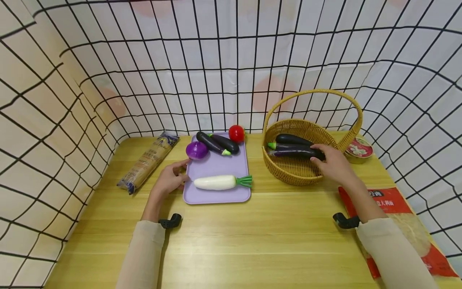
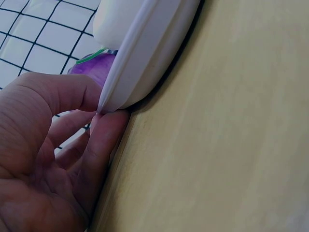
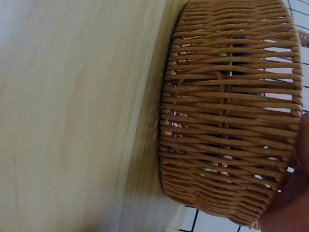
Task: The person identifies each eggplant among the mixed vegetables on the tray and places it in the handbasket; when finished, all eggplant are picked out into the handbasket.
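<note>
Right hand (image 1: 333, 161) grips the 3 o'clock end of the front eggplant (image 1: 293, 153) in the wicker basket (image 1: 288, 172), thumb and fingers pinched narrow. Two more eggplants (image 1: 292, 139) lie just behind it, toward 12. Right wrist cam mostly shows basket wall, so no finger detail there.

Left hand (image 1: 170, 177) at the lilac tray's (image 1: 220, 166) 9 o'clock edge, rim pinched between thumb and finger. On tray: white radish (image 1: 215, 182) at 6, purple round vegetable (image 1: 197, 150) at 10, two eggplants (image 1: 211, 142) at 12, tomato (image 1: 236, 133) at 1. Noodle pack (image 1: 148, 162) past 9. Tin (image 1: 359, 150) outside basket at 3.
</note>
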The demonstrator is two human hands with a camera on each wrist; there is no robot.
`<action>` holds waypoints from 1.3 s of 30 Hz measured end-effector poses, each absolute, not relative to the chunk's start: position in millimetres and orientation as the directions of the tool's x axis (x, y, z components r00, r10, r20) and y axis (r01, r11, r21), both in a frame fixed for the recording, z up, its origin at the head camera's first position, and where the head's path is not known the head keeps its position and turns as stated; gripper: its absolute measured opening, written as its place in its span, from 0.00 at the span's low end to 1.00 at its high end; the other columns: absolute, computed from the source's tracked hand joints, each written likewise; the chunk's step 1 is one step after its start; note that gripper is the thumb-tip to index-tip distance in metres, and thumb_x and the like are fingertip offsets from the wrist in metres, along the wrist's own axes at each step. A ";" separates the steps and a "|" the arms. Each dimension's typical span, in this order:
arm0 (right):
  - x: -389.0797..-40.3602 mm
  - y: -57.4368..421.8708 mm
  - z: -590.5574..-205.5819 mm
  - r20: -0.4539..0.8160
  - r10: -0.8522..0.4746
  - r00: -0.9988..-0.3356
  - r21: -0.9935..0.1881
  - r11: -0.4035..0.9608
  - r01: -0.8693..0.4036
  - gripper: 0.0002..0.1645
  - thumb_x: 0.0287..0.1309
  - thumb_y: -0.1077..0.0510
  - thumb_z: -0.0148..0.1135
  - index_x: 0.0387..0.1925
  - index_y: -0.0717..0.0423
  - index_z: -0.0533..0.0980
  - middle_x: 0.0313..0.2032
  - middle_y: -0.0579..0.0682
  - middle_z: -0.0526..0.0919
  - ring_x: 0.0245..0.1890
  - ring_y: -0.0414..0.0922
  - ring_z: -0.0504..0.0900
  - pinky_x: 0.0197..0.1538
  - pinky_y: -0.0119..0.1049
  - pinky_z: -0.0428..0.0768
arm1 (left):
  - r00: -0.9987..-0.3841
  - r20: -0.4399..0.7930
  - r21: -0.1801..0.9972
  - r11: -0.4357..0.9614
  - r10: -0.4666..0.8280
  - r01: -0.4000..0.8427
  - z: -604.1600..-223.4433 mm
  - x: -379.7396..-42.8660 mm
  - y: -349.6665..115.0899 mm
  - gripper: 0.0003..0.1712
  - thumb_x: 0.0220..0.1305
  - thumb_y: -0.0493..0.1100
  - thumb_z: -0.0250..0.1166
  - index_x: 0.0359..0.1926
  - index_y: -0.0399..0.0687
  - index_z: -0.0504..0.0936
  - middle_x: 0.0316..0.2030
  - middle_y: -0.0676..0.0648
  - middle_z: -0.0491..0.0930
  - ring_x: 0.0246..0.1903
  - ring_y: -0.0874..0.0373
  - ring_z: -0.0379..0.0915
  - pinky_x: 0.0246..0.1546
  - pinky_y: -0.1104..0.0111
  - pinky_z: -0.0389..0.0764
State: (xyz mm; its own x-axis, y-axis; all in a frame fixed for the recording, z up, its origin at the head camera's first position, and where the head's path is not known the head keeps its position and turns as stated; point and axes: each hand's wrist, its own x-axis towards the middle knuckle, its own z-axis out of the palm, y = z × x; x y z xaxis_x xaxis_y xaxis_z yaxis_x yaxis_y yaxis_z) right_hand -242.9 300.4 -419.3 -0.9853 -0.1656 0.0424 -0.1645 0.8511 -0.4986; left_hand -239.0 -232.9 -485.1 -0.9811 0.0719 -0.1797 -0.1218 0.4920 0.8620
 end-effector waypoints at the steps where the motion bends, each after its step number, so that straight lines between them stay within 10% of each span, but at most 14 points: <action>1: -244.9 299.9 -420.4 0.033 -0.167 -0.985 -0.485 0.860 -0.162 0.30 0.74 0.53 0.57 0.71 0.59 0.68 0.68 0.72 0.70 0.67 0.72 0.68 0.66 0.72 0.67 | -0.981 -0.180 0.863 0.491 0.074 -0.121 -485.0 -238.9 -232.9 0.41 0.63 0.35 0.66 0.77 0.58 0.68 0.61 0.39 0.72 0.33 0.56 0.72 0.32 0.65 0.88; 26: -251.0 291.0 -421.5 -0.043 -0.184 -0.982 -0.413 0.898 -0.150 0.28 0.72 0.54 0.59 0.68 0.62 0.71 0.64 0.70 0.75 0.63 0.70 0.72 0.63 0.70 0.72 | -0.982 -0.169 0.861 0.497 0.078 -0.109 -485.4 -240.1 -233.2 0.41 0.63 0.36 0.67 0.76 0.58 0.68 0.60 0.38 0.73 0.34 0.54 0.73 0.33 0.64 0.89; 39: -232.2 228.0 -404.5 0.175 -0.264 -0.948 -0.746 0.593 -0.303 0.25 0.73 0.46 0.59 0.66 0.52 0.75 0.57 0.56 0.83 0.54 0.52 0.83 0.54 0.30 0.83 | -0.981 -0.178 0.860 0.496 0.075 -0.118 -485.3 -238.7 -233.2 0.42 0.63 0.36 0.66 0.77 0.59 0.68 0.61 0.39 0.72 0.36 0.53 0.74 0.35 0.63 0.89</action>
